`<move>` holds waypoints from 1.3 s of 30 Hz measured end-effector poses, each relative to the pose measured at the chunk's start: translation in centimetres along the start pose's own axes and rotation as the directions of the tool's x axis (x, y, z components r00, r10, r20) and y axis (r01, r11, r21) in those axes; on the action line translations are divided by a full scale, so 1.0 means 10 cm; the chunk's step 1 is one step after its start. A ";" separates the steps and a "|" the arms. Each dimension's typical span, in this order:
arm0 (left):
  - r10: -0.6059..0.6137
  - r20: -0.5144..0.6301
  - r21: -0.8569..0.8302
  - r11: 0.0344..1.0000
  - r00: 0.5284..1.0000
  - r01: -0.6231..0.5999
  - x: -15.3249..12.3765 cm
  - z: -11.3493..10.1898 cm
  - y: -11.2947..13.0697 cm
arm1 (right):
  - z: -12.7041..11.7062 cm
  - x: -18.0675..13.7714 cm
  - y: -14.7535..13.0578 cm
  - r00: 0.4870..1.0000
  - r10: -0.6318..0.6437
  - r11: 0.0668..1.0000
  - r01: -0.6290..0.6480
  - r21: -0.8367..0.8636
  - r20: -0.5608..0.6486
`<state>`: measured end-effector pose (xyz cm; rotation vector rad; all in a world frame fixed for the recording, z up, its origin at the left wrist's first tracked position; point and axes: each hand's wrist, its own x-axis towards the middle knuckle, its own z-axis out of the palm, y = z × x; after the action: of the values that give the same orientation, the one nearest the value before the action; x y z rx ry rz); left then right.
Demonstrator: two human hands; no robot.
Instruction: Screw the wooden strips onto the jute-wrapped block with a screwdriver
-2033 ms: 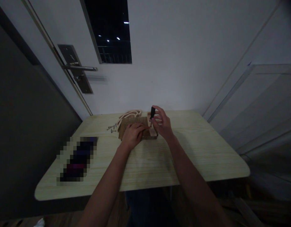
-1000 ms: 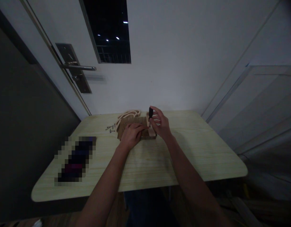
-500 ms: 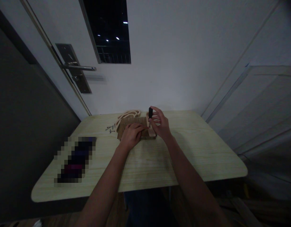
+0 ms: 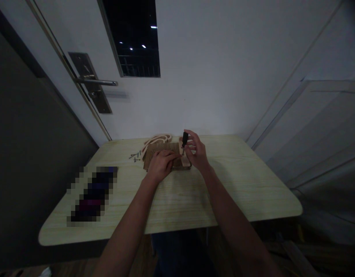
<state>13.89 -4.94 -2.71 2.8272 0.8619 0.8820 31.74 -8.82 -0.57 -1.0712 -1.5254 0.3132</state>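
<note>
Firmly, the right hand (image 4: 197, 154) clasped a black screwdriver (image 4: 185, 137) over the wooden board (image 4: 163, 147). The left hand (image 4: 160, 164) rested there, grip indiscernible, tool tip hidden.

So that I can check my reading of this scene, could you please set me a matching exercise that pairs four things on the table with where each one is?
Things:
1. screwdriver
2. wooden board
3. loose screws
4. curved wooden pieces

Places:
a. flat on the table, under the left hand
b. on the table, left of the board
c. held roughly upright in the fingers of the right hand
d. behind the board, towards the wall

Pairs: 1-c, 2-a, 3-b, 4-d
</note>
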 end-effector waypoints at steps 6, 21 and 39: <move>-0.013 0.004 -0.013 1.000 1.000 0.013 0.00 -0.02 0.02 | 0.01 0.00 0.02 1.000 0.022 0.999 -0.022 0.030 0.001; -0.002 -0.007 -0.004 1.000 1.000 0.002 0.00 0.00 0.00 | 0.02 0.01 0.07 0.999 -0.008 0.999 0.006 -0.039 -0.051; 0.002 -0.010 0.004 1.000 1.000 -0.002 0.00 0.00 0.01 | 0.03 0.01 0.07 0.999 -0.017 1.000 0.017 0.008 -0.044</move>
<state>13.91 -5.00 -2.66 2.8297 0.8631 0.8958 31.78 -8.31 -1.09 -1.0517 -1.4924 0.2822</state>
